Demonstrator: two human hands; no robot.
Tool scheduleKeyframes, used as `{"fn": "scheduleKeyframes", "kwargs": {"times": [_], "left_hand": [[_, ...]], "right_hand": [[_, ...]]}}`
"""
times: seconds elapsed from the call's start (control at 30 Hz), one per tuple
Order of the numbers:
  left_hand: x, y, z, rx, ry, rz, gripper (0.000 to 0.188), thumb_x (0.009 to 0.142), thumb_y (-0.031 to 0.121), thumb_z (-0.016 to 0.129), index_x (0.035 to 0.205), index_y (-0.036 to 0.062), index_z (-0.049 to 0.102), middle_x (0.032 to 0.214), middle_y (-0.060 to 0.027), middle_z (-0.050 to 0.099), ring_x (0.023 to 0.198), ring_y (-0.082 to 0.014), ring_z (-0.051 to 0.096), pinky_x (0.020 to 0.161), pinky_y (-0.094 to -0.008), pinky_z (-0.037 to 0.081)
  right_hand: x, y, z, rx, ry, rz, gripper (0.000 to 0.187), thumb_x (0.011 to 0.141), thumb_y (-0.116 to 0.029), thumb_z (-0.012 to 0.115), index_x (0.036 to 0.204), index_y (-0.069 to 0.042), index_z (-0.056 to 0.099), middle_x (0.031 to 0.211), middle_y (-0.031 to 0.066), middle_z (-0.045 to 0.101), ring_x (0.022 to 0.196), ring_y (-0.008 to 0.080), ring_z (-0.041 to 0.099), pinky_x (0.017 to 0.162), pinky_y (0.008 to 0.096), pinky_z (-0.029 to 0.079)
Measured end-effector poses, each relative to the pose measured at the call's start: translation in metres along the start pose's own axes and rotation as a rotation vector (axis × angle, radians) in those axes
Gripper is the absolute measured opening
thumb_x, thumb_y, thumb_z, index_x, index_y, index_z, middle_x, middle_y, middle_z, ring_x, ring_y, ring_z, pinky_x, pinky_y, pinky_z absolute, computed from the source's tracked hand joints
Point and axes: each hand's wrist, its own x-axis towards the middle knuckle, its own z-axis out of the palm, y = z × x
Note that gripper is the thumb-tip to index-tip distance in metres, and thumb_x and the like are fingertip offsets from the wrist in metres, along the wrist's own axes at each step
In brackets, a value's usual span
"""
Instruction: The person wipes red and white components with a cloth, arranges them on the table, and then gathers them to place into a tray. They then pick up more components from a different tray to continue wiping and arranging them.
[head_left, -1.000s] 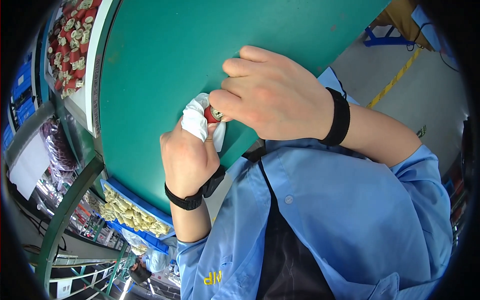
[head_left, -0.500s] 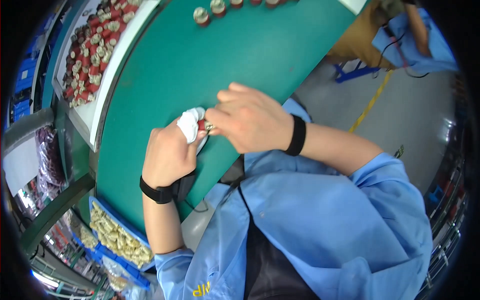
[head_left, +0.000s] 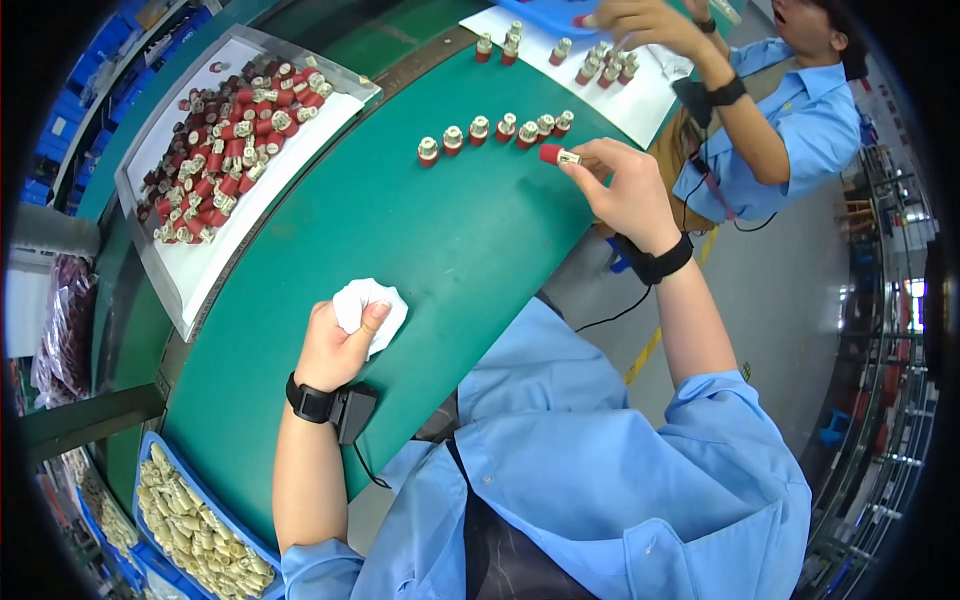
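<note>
My left hand [head_left: 333,352] is closed on a crumpled white cloth [head_left: 352,299] above the green tabletop, thumb pressed on top. Between its thumb and fingertips, my right hand [head_left: 637,200] pinches a small red cylinder with a metal end [head_left: 551,154], lying sideways in the grip with the red end pointing left. Just left of that hand, several similar red-and-metal pieces [head_left: 479,129] stand upright in a loose row. The two hands are well apart, and a black band circles each wrist.
A white tray [head_left: 262,185] heaped with red-and-metal pieces stands at the far left. At the lower left sits a blue bin [head_left: 158,450] of cream-coloured parts. Across the table a person [head_left: 770,140] works over a white sheet [head_left: 648,110] bearing more pieces, beside a blue tray [head_left: 540,14].
My right hand has moved away from the cloth, up and to the right, carrying the small red cylinder with a metal end. My left hand keeps the cloth. The view has shifted, showing the co-worker.
</note>
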Motion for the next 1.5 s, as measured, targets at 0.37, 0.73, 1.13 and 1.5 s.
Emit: {"fn": "scheduleKeyframes", "kwargs": {"times": [0.37, 0.73, 1.13, 1.5], "left_hand": [[0.004, 0.002, 0.001, -0.072, -0.016, -0.047, 0.026, 0.1, 0.027, 0.057, 0.105, 0.0035, 0.066, 0.086, -0.0063, 0.069, 0.072, -0.0142, 0.064, 0.065, -0.0276, 0.05], [0.011, 0.001, 0.005, -0.387, 0.102, 0.057, 0.032, 0.102, 0.028, 0.051, 0.114, -0.0015, 0.055, 0.094, -0.0113, 0.067, 0.058, -0.0097, 0.056, 0.052, -0.0217, 0.044], [0.008, -0.003, -0.014, -0.464, -0.13, -0.098, 0.023, 0.102, 0.026, 0.052, 0.101, 0.003, 0.054, 0.077, -0.0046, 0.062, 0.052, -0.0051, 0.042, 0.045, -0.0213, 0.031], [0.007, -0.003, -0.009, -0.45, -0.018, -0.164, 0.022, 0.101, 0.025, 0.053, 0.104, 0.0033, 0.053, 0.07, -0.0027, 0.057, 0.051, -0.0057, 0.042, 0.046, -0.0214, 0.031]], "right_hand": [[0.029, 0.029, 0.026, -0.224, -0.079, 0.1, 0.027, 0.087, -0.028, 0.07, 0.078, -0.004, 0.061, 0.057, 0.008, 0.057, 0.052, 0.0242, 0.057, 0.052, 0.0365, 0.044], [0.046, 0.045, -0.004, 0.118, 0.038, 0.395, 0.038, 0.097, -0.039, 0.056, 0.088, -0.002, 0.062, 0.056, 0.0069, 0.054, 0.057, 0.0188, 0.063, 0.05, 0.0315, 0.047], [0.113, 0.198, -0.038, 0.855, 0.301, 1.052, 0.09, 0.083, -0.044, 0.072, 0.138, 0.012, 0.029, 0.107, 0.031, 0.06, 0.079, 0.0364, 0.071, 0.065, 0.0357, 0.063], [0.127, 0.218, -0.037, 0.769, 0.154, 1.076, 0.098, 0.08, -0.044, 0.077, 0.143, 0.01, 0.025, 0.112, 0.0272, 0.063, 0.088, 0.03, 0.071, 0.071, 0.0301, 0.062]]}}
